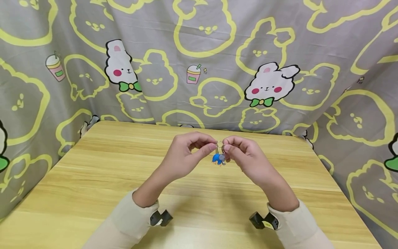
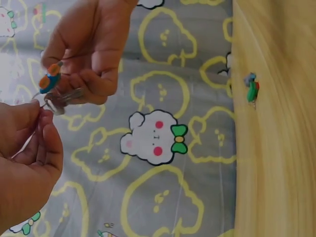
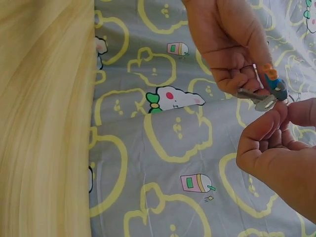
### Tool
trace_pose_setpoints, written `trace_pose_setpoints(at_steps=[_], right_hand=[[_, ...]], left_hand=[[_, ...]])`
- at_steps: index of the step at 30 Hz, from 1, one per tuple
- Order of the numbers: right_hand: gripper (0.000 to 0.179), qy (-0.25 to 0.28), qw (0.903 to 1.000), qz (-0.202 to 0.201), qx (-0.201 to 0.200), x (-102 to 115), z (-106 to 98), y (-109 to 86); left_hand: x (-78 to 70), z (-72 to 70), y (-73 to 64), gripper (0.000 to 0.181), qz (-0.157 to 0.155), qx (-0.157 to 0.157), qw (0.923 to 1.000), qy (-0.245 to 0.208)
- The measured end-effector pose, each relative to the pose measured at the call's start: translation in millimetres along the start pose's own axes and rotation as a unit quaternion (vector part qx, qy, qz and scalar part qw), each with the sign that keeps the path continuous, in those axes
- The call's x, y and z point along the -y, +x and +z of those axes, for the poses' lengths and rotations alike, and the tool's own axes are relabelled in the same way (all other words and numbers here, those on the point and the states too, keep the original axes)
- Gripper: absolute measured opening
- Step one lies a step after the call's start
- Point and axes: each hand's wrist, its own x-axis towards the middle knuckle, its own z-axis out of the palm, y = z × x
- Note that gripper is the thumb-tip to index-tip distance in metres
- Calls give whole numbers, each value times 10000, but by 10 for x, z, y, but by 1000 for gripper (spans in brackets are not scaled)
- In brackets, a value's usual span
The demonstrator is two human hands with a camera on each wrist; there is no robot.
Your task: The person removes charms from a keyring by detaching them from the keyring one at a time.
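Both hands meet over the table, holding a keychain between their fingertips. Its metal key ring (image 1: pixel 220 144) stands upright, with a blue elephant charm (image 1: pixel 219 159) hanging below. The charm has orange feet and a grey head. My left hand (image 1: pixel 186 154) pinches the ring's left side between thumb and fingers. From the other side my right hand (image 1: pixel 248 155) pinches it, thumb toward me. Silver keys (image 3: pixel 256 98) hang beside the charm in the right wrist view, and the keys (image 2: pixel 66 98) lie close to the right fingers in the left wrist view.
The wooden table (image 1: pixel 124 162) lies beneath the hands, well below the keychain. Against the wood in the left wrist view shows a small green thing (image 2: pixel 253 91) with grey and red parts. A grey curtain (image 1: pixel 161 38) with yellow rabbit outlines surrounds the table's back and sides.
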Motion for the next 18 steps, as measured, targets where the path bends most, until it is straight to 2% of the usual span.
trace_pose_setpoints(at_steps=[5, 9, 15, 18], right_hand=[[21, 165, 9999, -23, 25, 4, 0, 4], [20, 107, 9999, -2, 41, -10, 13, 13], [19, -7, 9999, 52, 86, -29, 39, 33], [19, -11, 9999, 63, 117, -43, 42, 34]], left_hand=[[4, 16, 2, 9, 50, -79, 10000, -36], [7, 23, 5, 9, 243, -145, 9996, 31], [35, 28, 14, 6, 738, -256, 9960, 435], [50, 31, 25, 6, 1170, -316, 9896, 781]])
